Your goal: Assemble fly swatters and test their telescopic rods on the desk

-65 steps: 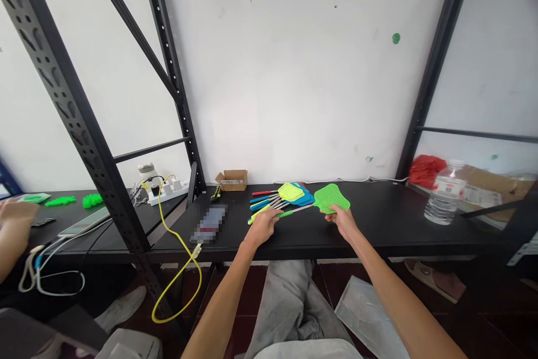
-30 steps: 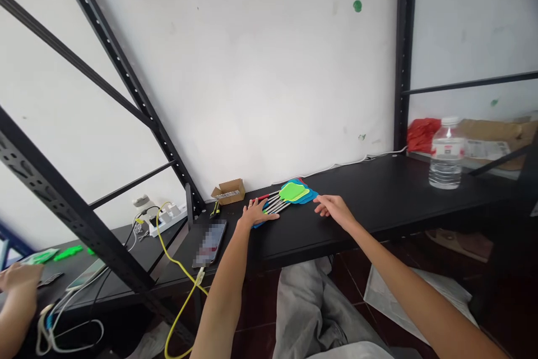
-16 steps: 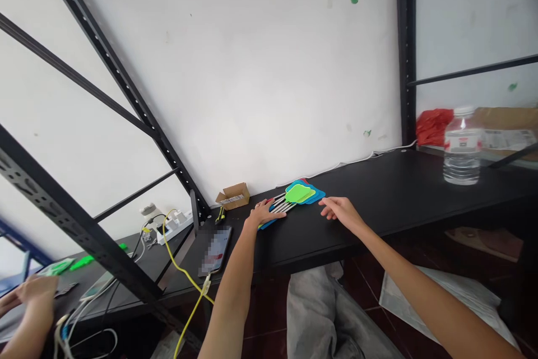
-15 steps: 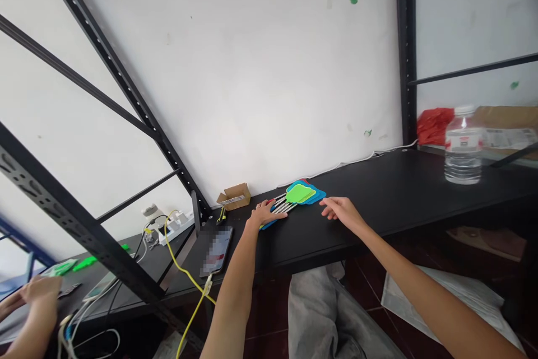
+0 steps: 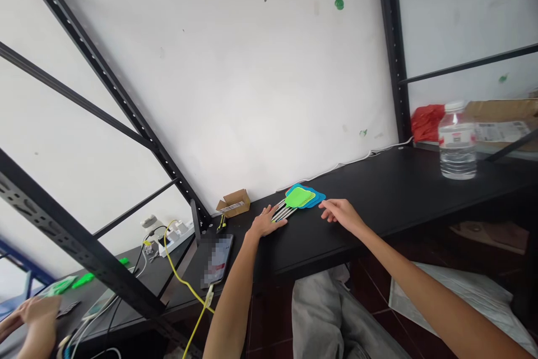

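A fanned stack of fly swatters lies on the black shelf, with a bright green head on top and blue ones under it, and a bit of red at the back edge. Their thin silver handles run down to the left. My left hand lies spread over the handle ends, hiding them. Beside the right corner of the blue heads is my right hand, its fingers loosely curled and apart, fingertips close to the edge; whether they touch it I cannot tell.
A small open cardboard box and a phone with a yellow cable are to the left. A water bottle stands at right. Black metal posts frame the shelf. Another person's hand is at far left.
My left hand has flattened and spread over the handle ends, covering the coloured grips seen before. My right hand stays near the blue corner. The view has shifted slightly.
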A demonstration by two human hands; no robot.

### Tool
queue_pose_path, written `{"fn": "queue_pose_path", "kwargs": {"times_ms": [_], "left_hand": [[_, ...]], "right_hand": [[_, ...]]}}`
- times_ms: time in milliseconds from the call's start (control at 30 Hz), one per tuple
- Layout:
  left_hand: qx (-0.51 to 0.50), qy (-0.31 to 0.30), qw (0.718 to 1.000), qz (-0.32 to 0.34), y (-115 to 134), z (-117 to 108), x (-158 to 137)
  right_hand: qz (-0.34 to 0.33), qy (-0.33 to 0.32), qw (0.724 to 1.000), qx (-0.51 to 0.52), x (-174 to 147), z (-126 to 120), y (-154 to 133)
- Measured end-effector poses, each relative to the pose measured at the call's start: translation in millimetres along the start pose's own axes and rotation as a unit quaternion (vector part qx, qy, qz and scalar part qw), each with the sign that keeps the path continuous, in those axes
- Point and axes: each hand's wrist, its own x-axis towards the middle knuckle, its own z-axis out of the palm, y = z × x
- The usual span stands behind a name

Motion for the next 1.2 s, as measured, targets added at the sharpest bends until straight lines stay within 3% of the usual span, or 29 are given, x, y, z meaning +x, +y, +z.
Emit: {"fn": "queue_pose_path", "kwargs": {"times_ms": [200, 400, 467, 567, 667, 733, 833, 933, 1000, 1067, 1133, 1200], "left_hand": [[-0.010, 0.014, 0.997, -0.069, 26, 8, -23], [-0.032, 0.026, 0.979, -0.198, 90, 15, -61], [-0.039, 0.020, 0.980, -0.196, 110, 14, -73], [-0.074, 0.017, 0.988, -0.135, 126, 12, -90], [-0.121, 0.015, 0.991, -0.051, 124, 11, -104], [-0.123, 0.046, 0.991, -0.015, 117, 10, -109], [-0.113, 0.105, 0.988, 0.030, 109, 10, -109], [-0.126, 0.092, 0.985, 0.075, 104, 16, -102], [-0.136, 0.070, 0.986, 0.066, 104, 23, -96], [-0.135, 0.072, 0.988, 0.038, 105, 29, -92], [-0.124, 0.082, 0.989, 0.011, 106, 33, -90], [-0.113, 0.081, 0.990, -0.008, 107, 34, -89]], "right_hand": [[-0.005, 0.003, 1.000, -0.014, -1, 0, -2], [-0.059, -0.013, 0.990, -0.125, -4, 4, -1], [-0.091, -0.018, 0.976, -0.197, -9, 6, -4], [-0.138, -0.048, 0.943, -0.300, -17, 10, -8], [-0.169, -0.090, 0.906, -0.379, -22, 15, -9], [-0.171, -0.098, 0.883, -0.426, -19, 18, -9], [-0.136, -0.084, 0.861, -0.483, -7, 22, -8], [-0.080, -0.037, 0.856, -0.509, 3, 24, -9], [-0.071, -0.001, 0.857, -0.511, 4, 27, -10], [-0.104, -0.004, 0.860, -0.500, 0, 30, -11], [-0.133, -0.060, 0.864, -0.483, -5, 35, -10], [-0.118, -0.132, 0.863, -0.473, -7, 38, -9]]}}
